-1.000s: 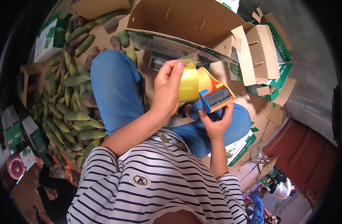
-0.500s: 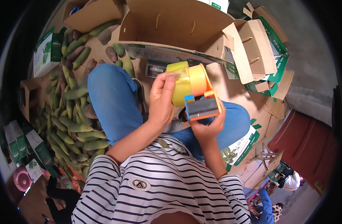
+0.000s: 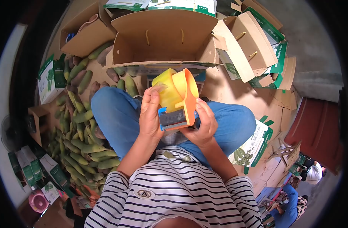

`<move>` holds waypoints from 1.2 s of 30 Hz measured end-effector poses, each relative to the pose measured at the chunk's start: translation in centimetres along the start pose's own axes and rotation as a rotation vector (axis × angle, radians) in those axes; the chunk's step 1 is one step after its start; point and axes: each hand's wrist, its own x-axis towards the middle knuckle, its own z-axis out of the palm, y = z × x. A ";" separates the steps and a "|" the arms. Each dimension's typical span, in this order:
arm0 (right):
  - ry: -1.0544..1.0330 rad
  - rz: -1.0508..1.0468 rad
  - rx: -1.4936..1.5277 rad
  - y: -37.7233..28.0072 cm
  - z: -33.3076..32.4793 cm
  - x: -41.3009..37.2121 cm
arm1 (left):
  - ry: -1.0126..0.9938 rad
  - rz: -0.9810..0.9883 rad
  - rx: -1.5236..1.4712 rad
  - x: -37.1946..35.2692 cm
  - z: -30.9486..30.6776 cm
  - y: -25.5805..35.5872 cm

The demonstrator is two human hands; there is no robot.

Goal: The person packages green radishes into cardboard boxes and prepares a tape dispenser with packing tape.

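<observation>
My right hand (image 3: 204, 123) grips an orange tape dispenser (image 3: 190, 99) with a black roller and a toothed edge, held over my crossed legs. A wide roll of yellow tape (image 3: 167, 90) sits on it. My left hand (image 3: 149, 114) is closed, with thumb and fingertips pinching the loose tape end (image 3: 159, 87) at the roll's left side. Just beyond both hands stands an open cardboard box (image 3: 164, 41) with its flaps up and string handles; its inside bottom is partly hidden by the front wall.
Many green and purplish radishes (image 3: 86, 148) lie heaped on the left. More open cartons (image 3: 253, 45) stand at the right, and another box (image 3: 83, 38) at the upper left. A flat printed carton (image 3: 251, 146) lies by my right knee. Other people (image 3: 291, 207) are at the lower right.
The dispenser has turned and shifted left, its roller now lower left. My left hand has moved left, still at the tape end. The view has shifted, showing more beyond the box.
</observation>
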 end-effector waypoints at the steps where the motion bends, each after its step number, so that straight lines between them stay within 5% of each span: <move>1: -0.006 -0.002 0.001 0.0 -0.1 0.1 | -0.004 -0.010 -0.012 0.0 0.0 0.0; 15: -0.024 0.251 0.131 -0.3 1.9 -2.1 | 0.048 -0.025 0.247 0.8 -2.6 -1.9; 20: 0.011 0.559 0.285 -1.3 3.7 -5.1 | 0.106 0.174 0.602 1.1 -3.2 -3.3; 28: 0.093 0.553 0.389 -0.9 4.5 -4.6 | -0.055 0.416 1.220 0.6 -0.4 0.4; 33: 0.112 0.554 0.495 -1.0 4.4 -4.5 | -0.026 0.781 1.793 -0.7 1.1 1.2; 36: 0.082 0.485 0.500 -0.9 2.9 -3.7 | -0.214 1.145 1.657 0.6 0.4 1.8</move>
